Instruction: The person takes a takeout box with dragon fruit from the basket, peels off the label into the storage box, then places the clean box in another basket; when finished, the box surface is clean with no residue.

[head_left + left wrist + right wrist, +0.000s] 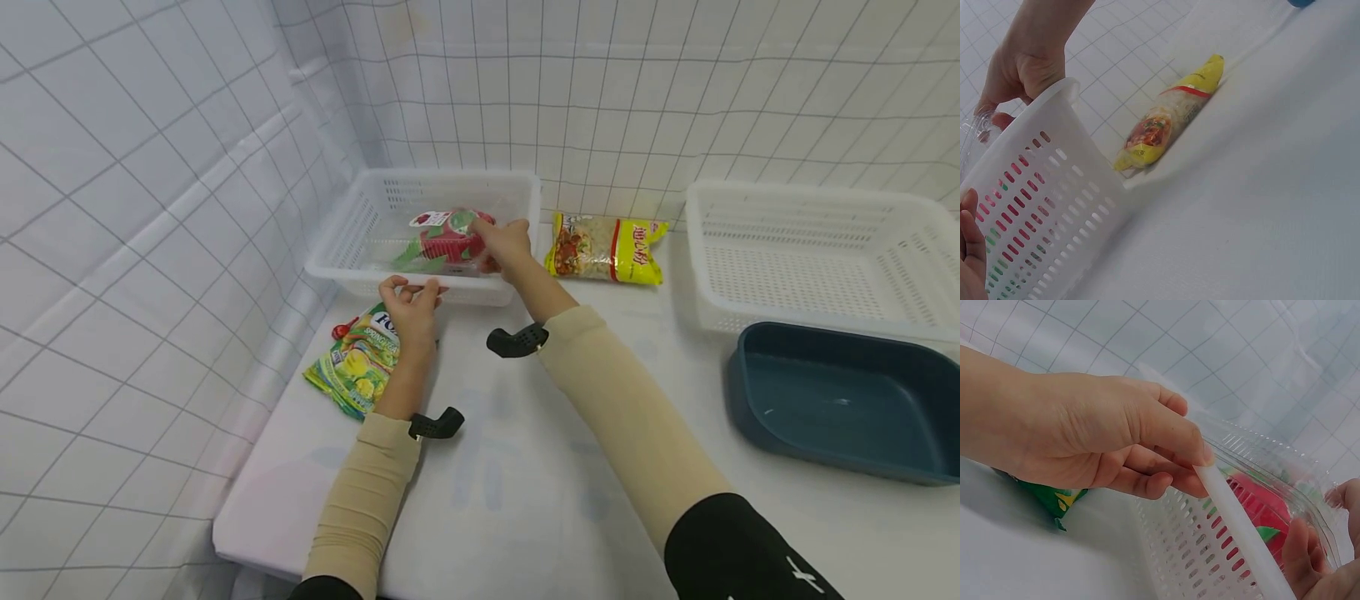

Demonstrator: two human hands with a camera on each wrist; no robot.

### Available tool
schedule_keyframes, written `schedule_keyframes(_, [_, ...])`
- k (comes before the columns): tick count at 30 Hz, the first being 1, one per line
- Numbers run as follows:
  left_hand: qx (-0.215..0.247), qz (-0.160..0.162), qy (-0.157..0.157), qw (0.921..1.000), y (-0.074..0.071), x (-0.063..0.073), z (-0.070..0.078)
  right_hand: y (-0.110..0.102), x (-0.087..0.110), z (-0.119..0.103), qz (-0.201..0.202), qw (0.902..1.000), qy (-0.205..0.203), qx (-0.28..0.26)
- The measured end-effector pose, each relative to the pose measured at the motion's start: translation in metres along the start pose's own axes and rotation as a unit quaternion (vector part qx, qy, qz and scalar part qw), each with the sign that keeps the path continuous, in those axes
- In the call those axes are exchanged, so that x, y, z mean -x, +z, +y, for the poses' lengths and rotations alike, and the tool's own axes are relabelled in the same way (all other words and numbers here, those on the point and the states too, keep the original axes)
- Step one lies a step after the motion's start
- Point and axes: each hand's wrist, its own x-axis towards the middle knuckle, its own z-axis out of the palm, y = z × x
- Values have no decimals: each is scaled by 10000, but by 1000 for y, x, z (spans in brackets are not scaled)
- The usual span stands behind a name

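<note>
Head view, clear container: the clear container (pixel 442 242) sits inside the perforated white basket (pixel 341 272), red and green showing through it; its long axis runs roughly left to right, along the basket's long side
Head view, right hand: the right hand (pixel 506 243) grips the container's right end, fingers bent over it; it is the nearer hand, and most of the container lies leftward of its fingers
Head view, left hand: the left hand (pixel 411 310) pinches the basket's near rim; that rim stands between this hand and the container
Head view, packets: the green-and-yellow packet (pixel 358 360) lies near the left hand, in front of the basket; the yellow noodle packet (pixel 606 248) lies just right of the basket
Left wrist view, right hand: reaches over the basket's end, thumb and fingers on the container's clear edge
Left wrist view, left hand: fingers curled at the rim, partly cut off
Right wrist view, rim: held between the left hand's thumb and fingers
Right wrist view, container: just beyond the rim, its edge slanting; the right hand's fingers clasp it, cropped by the border
Deciding relation, as judged: right-end grip, length stretching left, near wall in front
</note>
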Motion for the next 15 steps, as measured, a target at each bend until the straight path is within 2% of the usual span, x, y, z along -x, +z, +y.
schedule_keyframes(10, [196,25,56,9998,1,2,0,-2,-2,4,-210,9991,-366,88])
schedule_keyframes(15, [150,-9,110,9998,1,3,2,-3,-2,5,-318,9978,-583,-7])
